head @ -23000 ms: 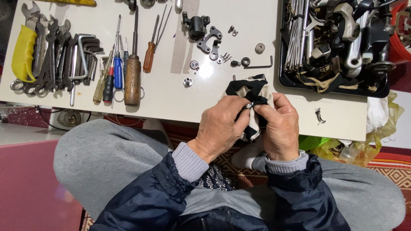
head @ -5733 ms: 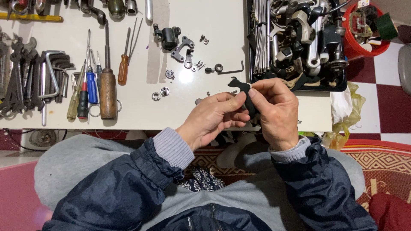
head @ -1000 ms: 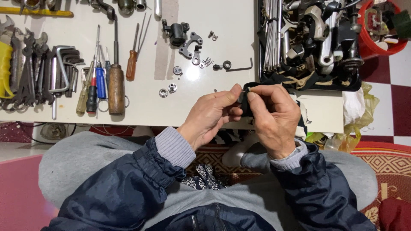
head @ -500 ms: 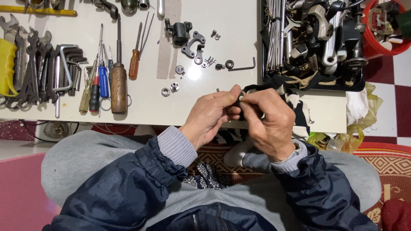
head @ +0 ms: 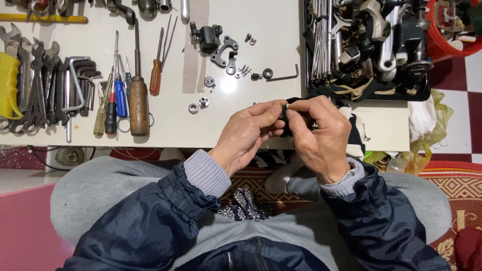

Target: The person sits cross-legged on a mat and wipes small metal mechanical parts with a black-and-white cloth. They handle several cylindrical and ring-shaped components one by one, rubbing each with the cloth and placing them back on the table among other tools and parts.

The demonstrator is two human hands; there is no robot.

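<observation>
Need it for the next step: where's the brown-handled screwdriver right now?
Head view: the big brown-handled screwdriver lies on the white table, left of both hands, beside the blue-handled screwdriver, with the small orange-handled one on its other side.

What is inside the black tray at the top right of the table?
The black tray holds a dense pile of grey and black metal parts and thin rods. A dark strap lies along its front. Its floor is covered.

Centre frame, the left hand (head: 248, 135) and right hand (head: 321, 133) together pinch a small black part (head: 286, 123) above the white table (head: 281, 40), screwdrivers (head: 120, 95) at left.
</observation>
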